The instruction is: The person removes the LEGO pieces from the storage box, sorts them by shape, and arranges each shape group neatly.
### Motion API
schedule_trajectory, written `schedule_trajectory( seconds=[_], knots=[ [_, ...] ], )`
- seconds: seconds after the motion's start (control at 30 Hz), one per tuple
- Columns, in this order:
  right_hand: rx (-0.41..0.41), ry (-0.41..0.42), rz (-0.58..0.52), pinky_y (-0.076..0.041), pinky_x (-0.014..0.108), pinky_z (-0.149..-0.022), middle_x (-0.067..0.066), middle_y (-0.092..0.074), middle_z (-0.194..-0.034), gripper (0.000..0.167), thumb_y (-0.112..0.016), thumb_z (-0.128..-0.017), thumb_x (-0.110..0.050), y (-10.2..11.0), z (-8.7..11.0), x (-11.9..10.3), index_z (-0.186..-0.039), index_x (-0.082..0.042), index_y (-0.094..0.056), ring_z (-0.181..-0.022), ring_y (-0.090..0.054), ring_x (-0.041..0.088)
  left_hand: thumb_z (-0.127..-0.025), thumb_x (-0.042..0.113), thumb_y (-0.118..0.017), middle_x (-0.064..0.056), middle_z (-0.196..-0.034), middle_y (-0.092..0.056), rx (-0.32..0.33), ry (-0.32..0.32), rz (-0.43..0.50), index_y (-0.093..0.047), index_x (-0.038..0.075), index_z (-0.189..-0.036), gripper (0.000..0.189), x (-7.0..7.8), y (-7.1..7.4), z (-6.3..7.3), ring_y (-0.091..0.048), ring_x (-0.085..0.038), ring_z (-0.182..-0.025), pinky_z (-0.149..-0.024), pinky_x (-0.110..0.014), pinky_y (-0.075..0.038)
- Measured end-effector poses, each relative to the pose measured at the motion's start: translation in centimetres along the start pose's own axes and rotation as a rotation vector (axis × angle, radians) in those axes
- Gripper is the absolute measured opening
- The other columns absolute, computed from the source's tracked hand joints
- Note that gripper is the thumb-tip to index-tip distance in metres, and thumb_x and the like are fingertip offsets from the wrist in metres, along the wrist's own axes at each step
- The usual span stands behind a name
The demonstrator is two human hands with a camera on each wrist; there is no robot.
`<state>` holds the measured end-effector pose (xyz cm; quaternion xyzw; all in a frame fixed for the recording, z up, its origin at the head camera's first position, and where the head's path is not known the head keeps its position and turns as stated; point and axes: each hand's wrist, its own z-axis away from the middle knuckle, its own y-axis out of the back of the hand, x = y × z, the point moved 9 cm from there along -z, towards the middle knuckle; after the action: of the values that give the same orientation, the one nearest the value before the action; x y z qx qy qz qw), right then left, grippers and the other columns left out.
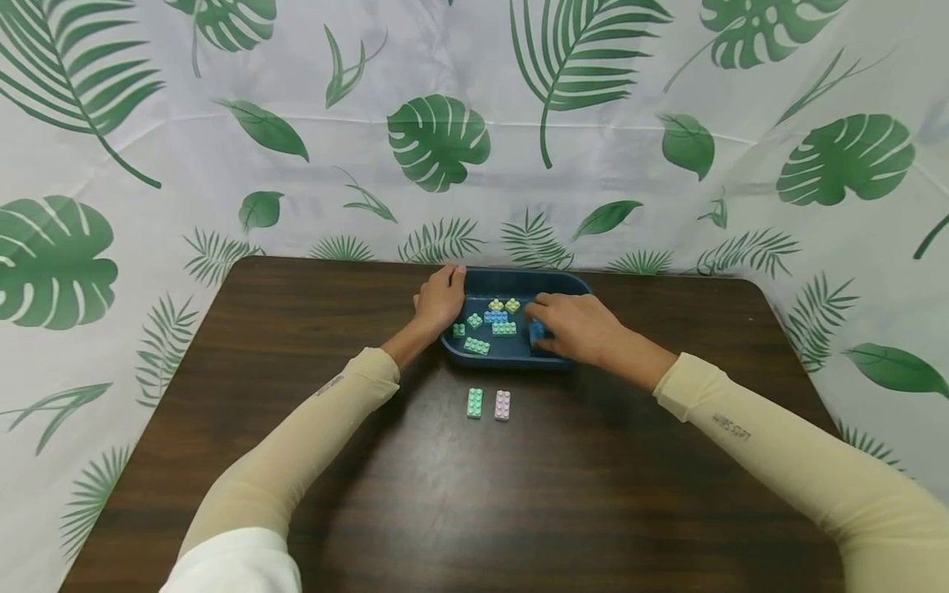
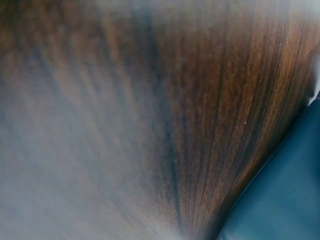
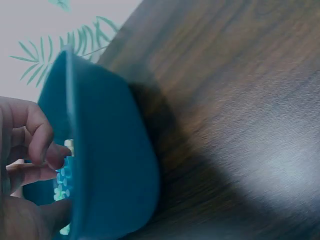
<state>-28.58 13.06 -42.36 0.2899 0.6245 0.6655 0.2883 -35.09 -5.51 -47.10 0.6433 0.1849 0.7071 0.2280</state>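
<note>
Nearest is a white cuff [image 1: 233, 567] at the person's left arm, with beige sleeves [image 1: 764, 449] running forward along both arms; each bears small dark print. Beneath them spreads the dark wood-grained counter [image 1: 415, 511], with a pale sheen on its middle.

Beyond the sheen, two bricks lie side by side, just apart, lengthwise to the person: the green brick [image 1: 474, 403] on the left, the pink brick [image 1: 502, 405] on the right. Past these sits the dark blue tray [image 1: 511, 361], near the counter's far edge.

The right hand [image 1: 582, 329] reaches over the tray's right end. Its grip is a pinch, thumb and fingers curled about a blue brick [image 1: 535, 332] inside; in the right wrist view the tray's wall partly hides the fingertips. The left hand [image 1: 440, 301] grips the tray's left rim; the left wrist view shows only counter and the tray's side, so its exact finger placing is unclear.

Within the tray, left of the right hand, four mint bricks [image 1: 477, 347] lie nearest, then a light blue brick [image 1: 496, 316], then two yellow bricks [image 1: 512, 305]. Behind everything hangs a white cloth [image 1: 334, 189] printed with green leaves.
</note>
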Motion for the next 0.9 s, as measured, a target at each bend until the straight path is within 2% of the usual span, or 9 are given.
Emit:
schedule_trajectory(
  seconds=[0.07,0.33,0.47,0.6,0.9],
  knots=[
    [0.009,0.008,0.003,-0.059,0.035,-0.065,0.002,-0.071,-0.108,0.037,-0.085,-0.092,-0.036,0.6,0.0,-0.2,-0.123,-0.019,-0.072,-0.084,-0.068,0.017,-0.116,0.044,-0.033,-0.011,-0.146,-0.064,-0.001,0.005,-0.003,-0.057,0.013,-0.148,0.051,0.1,0.0,-0.1,-0.056,-0.036,-0.137,-0.116,-0.06,-0.03],
    [0.038,0.042,0.06,-0.057,0.033,-0.061,0.005,-0.072,-0.112,0.043,-0.084,-0.092,-0.033,2.5,0.7,-0.9,-0.129,-0.014,-0.071,-0.085,-0.07,0.017,-0.116,0.044,-0.033,-0.012,-0.141,-0.066,-0.002,0.006,-0.002,-0.058,0.012,-0.146,0.051,0.2,-0.1,-0.1,-0.057,-0.036,-0.135,-0.115,-0.059,-0.03],
    [0.057,0.053,0.059,-0.054,0.031,-0.057,0.007,-0.071,-0.113,0.044,-0.084,-0.093,-0.032,3.0,1.3,-1.3,-0.13,-0.012,-0.071,-0.086,-0.069,0.018,-0.116,0.044,-0.033,-0.014,-0.131,-0.067,-0.006,0.012,0.012,-0.06,0.011,-0.141,0.05,0.1,-0.1,0.0,-0.058,-0.037,-0.129,-0.114,-0.06,-0.029],
    [0.062,0.07,0.057,-0.055,0.032,-0.059,0.008,-0.07,-0.114,0.045,-0.083,-0.093,-0.03,3.0,1.6,-1.9,-0.131,-0.01,-0.069,-0.089,-0.067,0.019,-0.116,0.045,-0.033,-0.015,-0.124,-0.067,-0.008,0.017,0.018,-0.061,0.011,-0.14,0.05,0.0,0.0,0.0,-0.059,-0.037,-0.124,-0.114,-0.06,-0.029],
    [0.109,0.102,0.065,-0.055,0.032,-0.061,0.006,-0.068,-0.11,0.044,-0.084,-0.092,-0.032,3.5,2.3,-3.8,-0.128,-0.011,-0.069,-0.086,-0.065,0.017,-0.116,0.045,-0.032,-0.013,-0.14,-0.066,-0.011,0.006,0.0,-0.059,0.015,-0.147,0.05,0.1,-0.1,0.1,-0.057,-0.036,-0.135,-0.116,-0.061,-0.029]
  ],
)
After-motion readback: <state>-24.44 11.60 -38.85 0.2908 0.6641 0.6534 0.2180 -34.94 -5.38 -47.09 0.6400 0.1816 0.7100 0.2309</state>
